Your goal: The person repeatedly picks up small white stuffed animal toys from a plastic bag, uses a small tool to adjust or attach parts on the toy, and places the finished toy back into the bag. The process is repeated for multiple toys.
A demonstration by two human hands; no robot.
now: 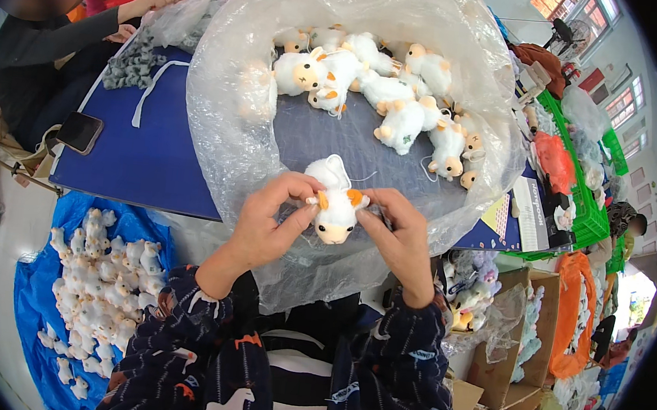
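Between my two hands, at the near edge of the table, is a small white plush toy (335,214) with a peach muzzle, dark eyes and orange inner ears. My left hand (274,214) pinches it by one ear. On the other side, my right hand (399,231) has thumb and fingers closed on the other ear. A white thread trails from the toy's back. Beyond my hands, several similar plush toys (400,121) lie in a curve inside a large clear plastic bag (229,128) spread open on the table.
A dark phone (80,132) lies on the blue table (158,165) at left, near a person (50,60) handling grey pieces (132,67). On the floor, a blue sack (32,287) holds many white toys. Cardboard boxes (508,357) and green crates (585,206) stand right.
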